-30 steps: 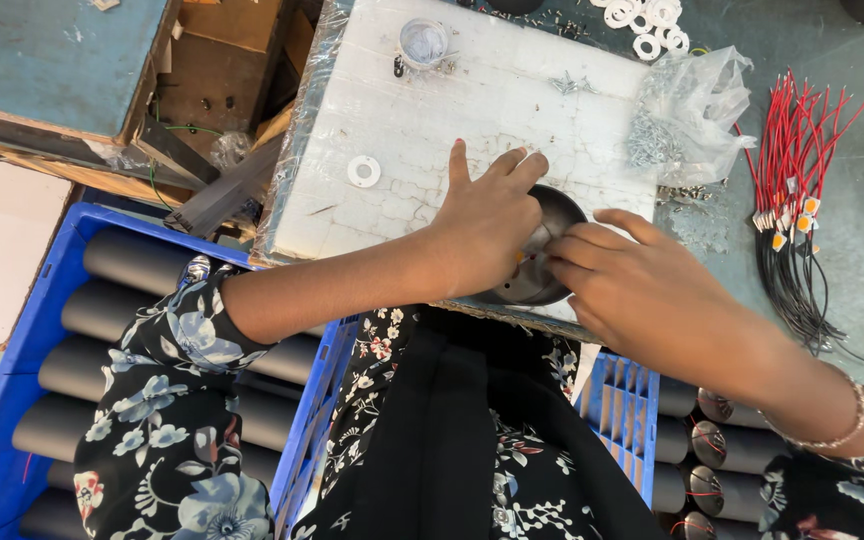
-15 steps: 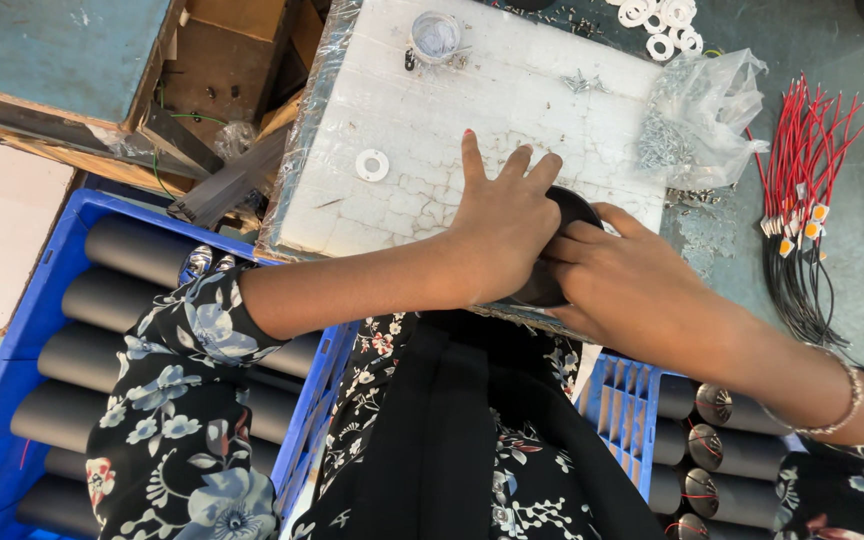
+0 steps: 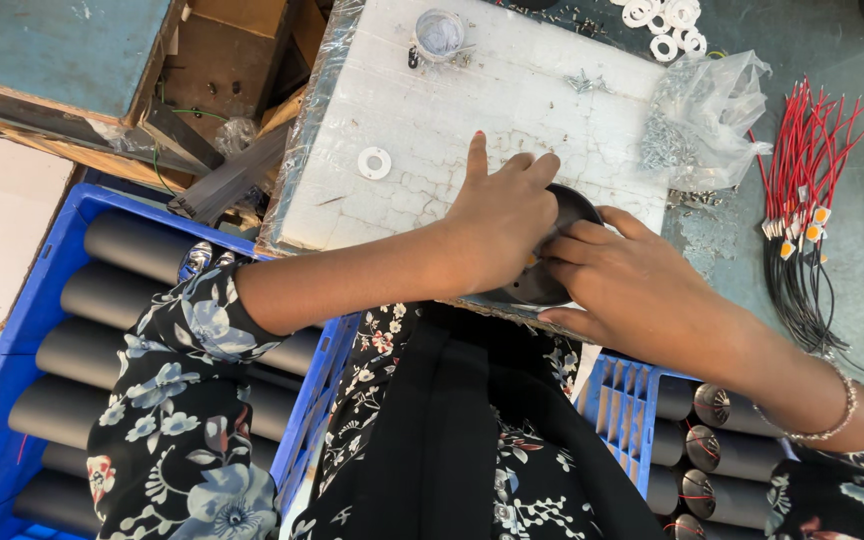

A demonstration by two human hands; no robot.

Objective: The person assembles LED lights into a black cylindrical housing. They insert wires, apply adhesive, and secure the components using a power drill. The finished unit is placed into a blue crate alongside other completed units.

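A dark round cylinder part (image 3: 562, 215) stands on end at the near edge of a white foam slab (image 3: 452, 110). My left hand (image 3: 502, 215) covers its left side, fingers spread over the top. My right hand (image 3: 627, 280) grips it from the right, with the fingertips pressed at the top face. Most of the part is hidden under both hands. A single white washer (image 3: 374, 162) lies on the slab to the left of my left hand.
A blue crate (image 3: 12, 330) of black tubes sits at the left, and a second blue crate (image 3: 632, 400) at the lower right. Red and black wire leads (image 3: 807, 190), a clear bag of screws (image 3: 697, 120), white washers (image 3: 667, 25) and a small clear cup (image 3: 440, 32) surround the slab.
The view has shifted slightly. Both hands stay on the dark part; my right fingers have moved in closer over its top.
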